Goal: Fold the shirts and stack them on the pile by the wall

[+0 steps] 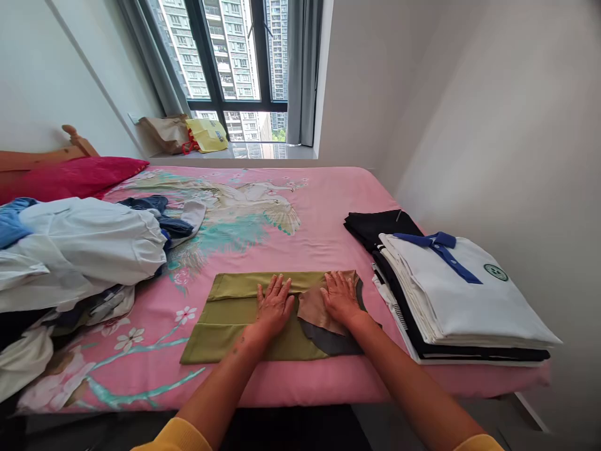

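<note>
An olive-green garment (225,316) lies folded flat on the pink bedsheet (310,244) near the bed's front edge. Its right end shows a tan lining and a dark grey edge (328,338). My left hand (273,305) lies flat on the green cloth, fingers spread and open. Beside it, my right hand (339,297) rests flat on the tan part, fingers also stretched out. Neither hand grips anything.
A stack of folded clothes (451,307) topped by a white polo with a blue collar sits at the right, a folded black garment (375,227) behind it. Unfolded white, blue and dark clothes (75,257) are heaped at the left. A red pillow (70,177) and bags (188,133) lie farther back.
</note>
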{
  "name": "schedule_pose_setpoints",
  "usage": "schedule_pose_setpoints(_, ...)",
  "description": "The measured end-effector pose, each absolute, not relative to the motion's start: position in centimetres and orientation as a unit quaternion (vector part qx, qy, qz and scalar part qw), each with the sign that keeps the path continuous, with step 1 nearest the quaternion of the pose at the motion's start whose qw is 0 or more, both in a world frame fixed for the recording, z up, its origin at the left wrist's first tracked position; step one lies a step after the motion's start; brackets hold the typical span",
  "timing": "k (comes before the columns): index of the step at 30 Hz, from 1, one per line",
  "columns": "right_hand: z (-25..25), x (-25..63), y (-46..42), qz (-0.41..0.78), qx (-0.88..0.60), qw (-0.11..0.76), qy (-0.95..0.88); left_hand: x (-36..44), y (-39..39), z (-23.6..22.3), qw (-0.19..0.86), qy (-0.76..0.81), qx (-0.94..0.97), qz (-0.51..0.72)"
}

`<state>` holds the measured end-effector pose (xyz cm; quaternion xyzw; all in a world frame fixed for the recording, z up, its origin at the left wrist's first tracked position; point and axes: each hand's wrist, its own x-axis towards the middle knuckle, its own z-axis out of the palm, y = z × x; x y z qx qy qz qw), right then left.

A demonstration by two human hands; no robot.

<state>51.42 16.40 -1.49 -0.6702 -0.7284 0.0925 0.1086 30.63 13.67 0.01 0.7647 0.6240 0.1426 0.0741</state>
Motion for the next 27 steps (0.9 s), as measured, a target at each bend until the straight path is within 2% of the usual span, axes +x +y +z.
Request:
schedule_pose_setpoints(4,-1.5,49.0,15.2,0.106,-0.645,0.102,-0.75,27.6,14.2,-0.6,0.106,0.633,0.764,0.069)
schedule_pose_setpoints(8,-2.7,48.4,14.7,0.112,-0.632,0.09,-0.762,23.6,13.7,-0.2,0.083,0.659,0.743,0.086)
schedule_pose_setpoints(12,-3.4,49.7,14.0,0.107,-0.625,0.185,-0.751,17.3,12.3,1.0,0.032,0.803,0.588,0.093)
schedule_pose_setpoints(16,-3.8,52.5,11.1,0.067,-0.59,0.345,-0.727,12.4,10.0,1.4,0.049,0.862,0.501,0.059)
schedule_pose_setpoints(18,-4.2,54.6,8.8,0.049,-0.58,0.392,-0.712,11.6,9.2,1.2,0.064,0.871,0.484,0.042)
schedule_pose_setpoints(27,-7.6,62.0,2.9,0.022,-0.609,0.403,-0.683,11.9,11.3,0.9,0.141,0.881,0.451,0.002)
